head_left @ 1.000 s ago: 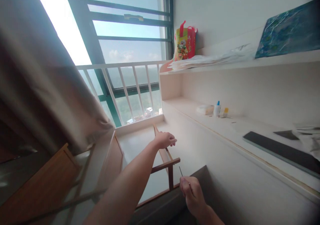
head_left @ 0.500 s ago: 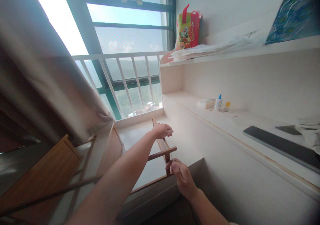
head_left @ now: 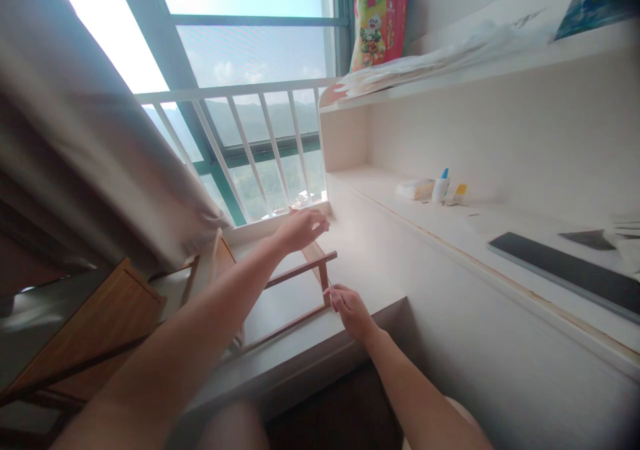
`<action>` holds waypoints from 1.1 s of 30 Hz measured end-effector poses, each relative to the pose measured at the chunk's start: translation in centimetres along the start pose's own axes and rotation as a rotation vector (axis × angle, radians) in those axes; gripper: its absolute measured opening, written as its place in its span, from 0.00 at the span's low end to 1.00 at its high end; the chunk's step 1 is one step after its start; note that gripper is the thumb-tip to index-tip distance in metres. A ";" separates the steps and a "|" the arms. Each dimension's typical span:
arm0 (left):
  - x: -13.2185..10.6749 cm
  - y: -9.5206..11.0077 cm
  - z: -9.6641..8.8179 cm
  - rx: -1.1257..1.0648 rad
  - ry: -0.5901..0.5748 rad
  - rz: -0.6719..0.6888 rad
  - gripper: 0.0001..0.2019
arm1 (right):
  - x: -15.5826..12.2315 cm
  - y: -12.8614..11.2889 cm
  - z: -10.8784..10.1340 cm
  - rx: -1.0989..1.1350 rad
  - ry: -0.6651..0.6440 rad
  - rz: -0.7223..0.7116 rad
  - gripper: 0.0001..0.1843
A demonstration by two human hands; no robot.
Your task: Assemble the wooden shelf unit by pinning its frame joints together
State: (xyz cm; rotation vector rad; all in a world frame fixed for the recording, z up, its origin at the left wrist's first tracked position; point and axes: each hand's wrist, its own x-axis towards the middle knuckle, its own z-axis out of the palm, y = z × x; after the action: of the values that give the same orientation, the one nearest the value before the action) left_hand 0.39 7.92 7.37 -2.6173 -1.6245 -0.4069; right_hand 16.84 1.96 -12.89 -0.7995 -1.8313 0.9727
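Noted, over past second, shift of wooden frame [head_left: 299, 270] leftward, toward window [head_left: 257, 53]. Brown, slim-barred. Partly hidden beneath left grip [head_left: 304, 230], curled, hold unclear; just left of right grip [head_left: 349, 307], closed on thin rod [head_left: 329, 282].

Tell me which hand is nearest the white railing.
The left hand, just below the railing in view; the right hand sits lower, beside the wooden frame's short bar.

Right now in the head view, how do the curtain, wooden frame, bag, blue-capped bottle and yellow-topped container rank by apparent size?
1. Curtain, running past the picture's edge
2. Wooden frame, partly hidden by the left arm
3. Bag
4. Blue-capped bottle
5. Yellow-topped container
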 end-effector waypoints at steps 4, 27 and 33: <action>-10.3 4.3 -1.1 -0.095 0.005 0.034 0.17 | -0.7 0.7 0.9 -0.004 -0.019 0.020 0.22; -43.0 18.1 12.2 -1.162 0.216 -0.451 0.18 | -29.0 -13.8 14.8 0.748 -0.025 0.743 0.40; -43.7 18.9 13.6 -1.131 0.260 -0.363 0.15 | -30.8 -14.6 14.1 0.739 0.198 0.812 0.38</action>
State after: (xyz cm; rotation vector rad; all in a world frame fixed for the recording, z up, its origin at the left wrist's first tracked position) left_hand 1.60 -36.66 -14.10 -2.5540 -2.1495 -2.1054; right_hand 14.40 -34.63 -16.88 -1.1076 -0.8141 1.8460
